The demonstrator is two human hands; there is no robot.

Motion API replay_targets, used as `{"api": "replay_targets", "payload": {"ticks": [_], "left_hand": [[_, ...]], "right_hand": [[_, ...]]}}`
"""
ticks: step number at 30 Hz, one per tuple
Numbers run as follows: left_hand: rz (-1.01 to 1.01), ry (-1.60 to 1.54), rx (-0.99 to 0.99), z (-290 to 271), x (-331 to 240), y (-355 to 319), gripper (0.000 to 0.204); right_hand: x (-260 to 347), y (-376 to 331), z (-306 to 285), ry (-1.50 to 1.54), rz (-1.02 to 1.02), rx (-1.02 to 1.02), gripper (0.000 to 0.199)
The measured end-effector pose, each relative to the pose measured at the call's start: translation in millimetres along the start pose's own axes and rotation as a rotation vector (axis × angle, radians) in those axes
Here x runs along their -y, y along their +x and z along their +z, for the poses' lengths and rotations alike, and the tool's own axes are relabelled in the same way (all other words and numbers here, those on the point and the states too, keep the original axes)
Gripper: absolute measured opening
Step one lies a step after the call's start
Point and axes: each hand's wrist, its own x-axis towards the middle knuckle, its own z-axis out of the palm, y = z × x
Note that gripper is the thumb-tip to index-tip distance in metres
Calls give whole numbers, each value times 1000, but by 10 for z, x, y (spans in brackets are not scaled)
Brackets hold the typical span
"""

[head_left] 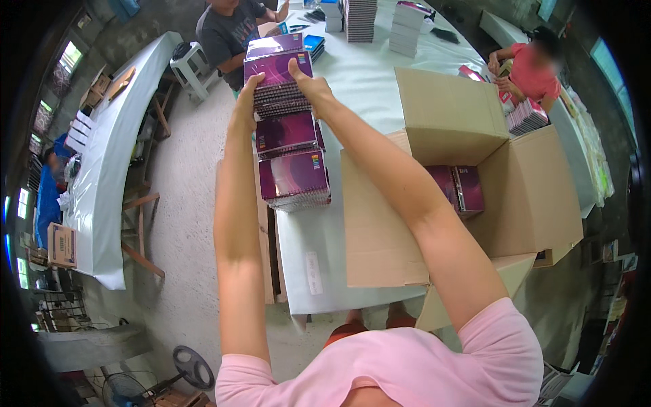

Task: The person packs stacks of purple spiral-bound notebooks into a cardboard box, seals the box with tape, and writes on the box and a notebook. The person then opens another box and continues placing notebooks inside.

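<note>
A stack of purple spiral notebooks point(277, 70) is gripped between my two outstretched hands at the far end of a row. My left hand point(248, 102) closes on its left side, thumb near the top cover. From the right, my right hand point(313, 89) clasps the same stack, its thumb lying over the top cover. Nearer to me on the table stand two more purple notebook stacks point(288, 132), point(295, 175). Another purple pile point(274, 45) shows just beyond the held one. Whether the held stack touches the table is hidden.
An open cardboard box point(529, 193) with purple notebooks point(468, 188) inside stands on the white-covered table point(339, 261) at right. Taller book piles point(360, 20) are farther back. Two people point(230, 34), point(532, 74) work across and at right. A white stool point(190, 68) stands at left.
</note>
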Motion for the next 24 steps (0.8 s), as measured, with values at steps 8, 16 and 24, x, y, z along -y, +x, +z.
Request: {"api": "replay_targets", "payload": {"ticks": [8, 16, 24], "left_hand": [[1048, 401, -290, 702, -523, -1584, 124], [383, -444, 241, 1407, -398, -2551, 89], [-97, -721, 448, 2331, 271, -2790, 55]], "right_hand": [[200, -929, -770, 1023, -463, 716, 39], [-381, -1789, -2027, 1119, -336, 931, 57], [-639, -2735, -2992, 200, -625, 115, 86]]}}
